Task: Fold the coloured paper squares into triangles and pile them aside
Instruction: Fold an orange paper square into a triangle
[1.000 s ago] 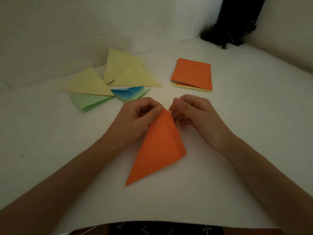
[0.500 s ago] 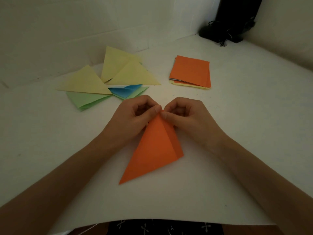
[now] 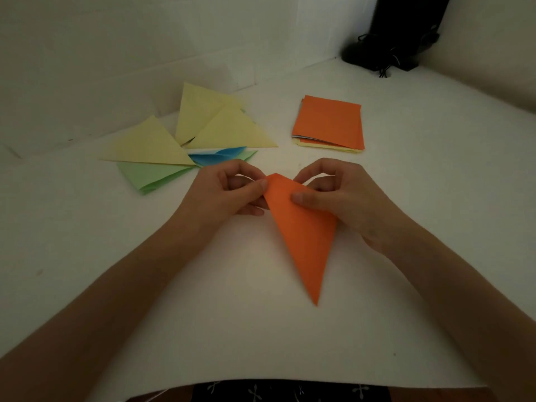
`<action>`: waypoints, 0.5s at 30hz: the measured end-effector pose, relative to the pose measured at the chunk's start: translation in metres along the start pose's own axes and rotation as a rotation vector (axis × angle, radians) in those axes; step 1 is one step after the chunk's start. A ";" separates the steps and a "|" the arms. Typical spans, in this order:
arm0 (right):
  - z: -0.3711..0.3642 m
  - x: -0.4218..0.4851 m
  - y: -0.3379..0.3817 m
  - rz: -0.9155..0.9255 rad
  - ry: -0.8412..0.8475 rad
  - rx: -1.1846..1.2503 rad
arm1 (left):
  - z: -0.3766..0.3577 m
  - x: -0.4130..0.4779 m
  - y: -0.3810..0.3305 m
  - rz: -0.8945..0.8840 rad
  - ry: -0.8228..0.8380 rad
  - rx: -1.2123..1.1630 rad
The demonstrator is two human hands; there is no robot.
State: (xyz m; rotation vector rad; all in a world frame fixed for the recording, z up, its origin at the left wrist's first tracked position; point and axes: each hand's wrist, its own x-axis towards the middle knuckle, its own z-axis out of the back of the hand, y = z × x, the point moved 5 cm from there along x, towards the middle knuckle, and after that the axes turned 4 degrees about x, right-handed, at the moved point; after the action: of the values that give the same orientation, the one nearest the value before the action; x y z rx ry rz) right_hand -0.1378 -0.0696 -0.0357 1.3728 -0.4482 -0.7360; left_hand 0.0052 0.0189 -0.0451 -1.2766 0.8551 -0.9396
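Observation:
An orange paper folded into a triangle (image 3: 304,233) is held at the table's middle, its long tip pointing toward me. My left hand (image 3: 229,192) pinches its far corner with thumb and fingers. My right hand (image 3: 339,195) grips its right edge, thumb on top. A stack of unfolded squares (image 3: 329,123), orange on top with yellow beneath, lies at the back right. Folded triangles lie at the back left: three yellow (image 3: 229,130), a green one (image 3: 150,177) and a blue one (image 3: 217,158) partly covered.
The white table (image 3: 435,227) runs into white walls at the back and right. A black stand with cables (image 3: 391,50) sits in the far right corner. The table's near edge (image 3: 290,378) is close to my body.
The orange triangle has swung, its long tip moving from the lower left to point toward me. My right hand shifted from the far corner onto the right edge. The left hand keeps its pinch.

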 end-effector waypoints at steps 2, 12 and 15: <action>0.004 0.002 -0.002 0.011 -0.026 0.004 | 0.002 0.001 0.002 0.041 0.013 -0.027; 0.002 0.003 0.001 0.229 0.080 -0.460 | 0.011 0.002 -0.003 -0.187 0.191 0.627; -0.001 0.002 0.001 0.330 0.094 -0.656 | 0.011 0.002 -0.002 -0.290 0.192 0.771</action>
State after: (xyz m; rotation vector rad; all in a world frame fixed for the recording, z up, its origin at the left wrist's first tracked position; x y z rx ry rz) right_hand -0.1353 -0.0702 -0.0353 0.6906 -0.3072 -0.4786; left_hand 0.0157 0.0212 -0.0420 -0.6476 0.3723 -1.4606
